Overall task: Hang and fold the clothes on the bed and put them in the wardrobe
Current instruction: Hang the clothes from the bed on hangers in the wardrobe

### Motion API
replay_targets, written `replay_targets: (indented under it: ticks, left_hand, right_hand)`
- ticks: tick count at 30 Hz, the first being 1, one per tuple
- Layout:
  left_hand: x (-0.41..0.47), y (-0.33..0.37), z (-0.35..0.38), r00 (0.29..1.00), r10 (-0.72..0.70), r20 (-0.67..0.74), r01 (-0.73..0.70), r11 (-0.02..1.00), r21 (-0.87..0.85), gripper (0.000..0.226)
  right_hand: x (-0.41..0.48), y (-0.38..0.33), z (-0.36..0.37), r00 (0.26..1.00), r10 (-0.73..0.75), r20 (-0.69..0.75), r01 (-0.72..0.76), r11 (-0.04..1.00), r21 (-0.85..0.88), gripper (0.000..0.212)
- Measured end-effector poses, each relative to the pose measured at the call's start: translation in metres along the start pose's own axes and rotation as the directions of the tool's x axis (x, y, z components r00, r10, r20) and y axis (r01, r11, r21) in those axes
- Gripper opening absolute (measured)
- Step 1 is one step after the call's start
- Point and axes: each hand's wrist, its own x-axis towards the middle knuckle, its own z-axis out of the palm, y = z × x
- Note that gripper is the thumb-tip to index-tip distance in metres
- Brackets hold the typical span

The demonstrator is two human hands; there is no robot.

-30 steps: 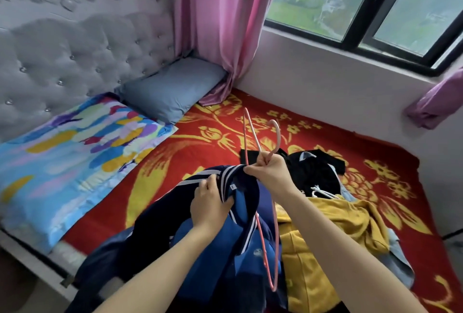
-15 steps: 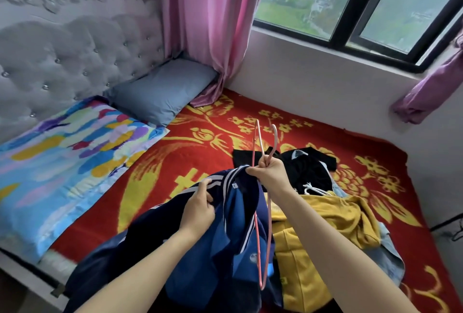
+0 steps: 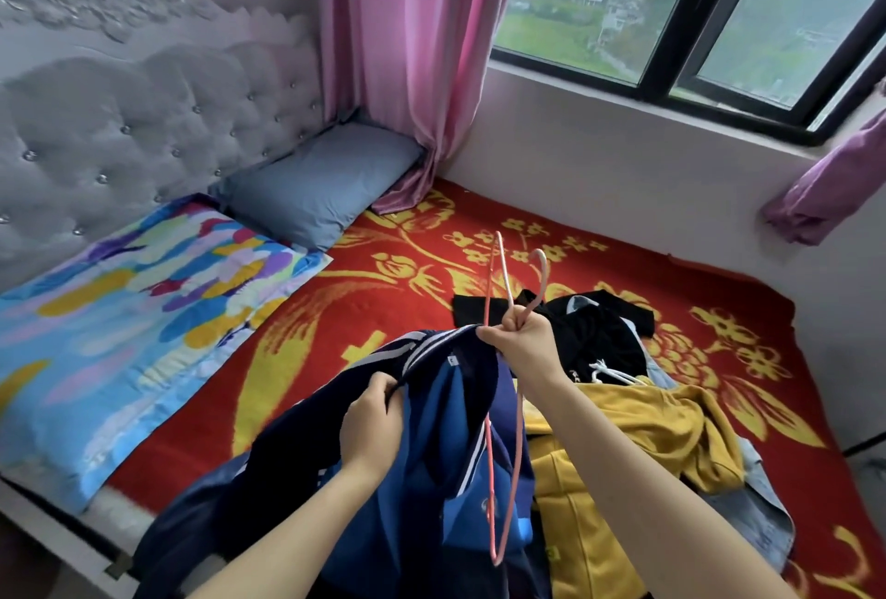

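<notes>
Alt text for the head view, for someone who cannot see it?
The right hand grips a pink hanger and the collar of a blue jacket, which the left hand also holds. A yellow top and black top lie beside it on the red bedspread.

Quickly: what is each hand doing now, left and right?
Left hand: grips the blue jacket.
Right hand: holds the pink hanger and the jacket's collar.

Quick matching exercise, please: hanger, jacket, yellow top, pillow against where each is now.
1 thin pink clothes hanger
2 navy-and-blue striped jacket
3 yellow sweatshirt
4 grey-blue pillow

A against the grey tufted headboard
B in the grip of left hand and right hand
C crumpled on the red floral blanket
D in the right hand only

Pairs: 1-D, 2-B, 3-C, 4-A
</notes>
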Motion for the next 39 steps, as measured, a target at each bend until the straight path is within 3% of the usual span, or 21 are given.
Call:
replay_targets:
  ticks: [3, 6, 9, 13, 17, 21, 26, 30, 34, 37, 39]
  left_hand:
    - [0.007, 0.002, -0.011, 0.996, 0.085, -0.027, -0.083, 0.994, 0.066, 0.014]
    - [0.014, 0.004, -0.021, 0.982, 0.191, -0.006, -0.185, 0.957, 0.222, 0.014]
    - [0.019, 0.001, -0.027, 0.979, 0.201, 0.037, -0.202, 0.919, 0.34, 0.016]
    - [0.025, -0.004, -0.025, 0.978, 0.177, 0.111, -0.208, 0.873, 0.441, 0.018]
    - [0.034, -0.002, -0.022, 0.969, 0.174, 0.177, -0.24, 0.844, 0.48, 0.019]
    - [0.049, 0.003, -0.023, 0.971, 0.137, 0.194, -0.21, 0.876, 0.435, 0.021]
    - [0.068, 0.005, -0.034, 0.979, 0.118, 0.164, -0.18, 0.875, 0.449, 0.022]
    - [0.078, 0.009, -0.047, 0.978, 0.171, 0.121, -0.209, 0.839, 0.502, 0.021]
    - [0.071, 0.024, -0.053, 0.954, 0.26, 0.148, -0.298, 0.786, 0.542, 0.022]
    - [0.052, 0.039, -0.052, 0.938, 0.319, 0.133, -0.342, 0.798, 0.496, 0.019]
    - [0.039, 0.052, -0.052, 0.92, 0.38, 0.097, -0.382, 0.814, 0.438, 0.016]
  right_hand:
    - [0.005, 0.01, -0.011, 0.999, 0.04, 0.002, -0.039, 0.993, -0.108, 0.048]
    - [0.006, 0.019, -0.02, 0.978, 0.182, 0.1, -0.158, 0.965, -0.207, 0.042]
    - [0.003, 0.025, -0.033, 0.954, 0.278, 0.108, -0.243, 0.934, -0.262, 0.04]
    - [-0.008, 0.018, -0.058, 0.958, 0.235, 0.164, -0.173, 0.931, -0.32, 0.017]
    - [-0.024, -0.003, -0.077, 0.963, 0.13, 0.237, -0.054, 0.952, -0.302, 0.016]
    - [-0.041, -0.025, -0.091, 0.947, 0.178, 0.268, -0.121, 0.969, -0.216, 0.023]
    - [-0.059, -0.034, -0.101, 0.908, 0.227, 0.352, -0.062, 0.904, -0.423, 0.018]
    - [-0.067, -0.038, -0.092, 0.84, 0.267, 0.472, -0.013, 0.88, -0.474, 0.016]
    - [-0.068, -0.026, -0.062, 0.867, 0.252, 0.43, -0.002, 0.865, -0.502, 0.02]
    - [-0.072, -0.008, -0.032, 0.928, 0.179, 0.326, -0.085, 0.956, -0.282, 0.016]
    - [-0.072, 0.002, -0.013, 0.963, 0.127, 0.238, -0.073, 0.972, -0.223, 0.015]
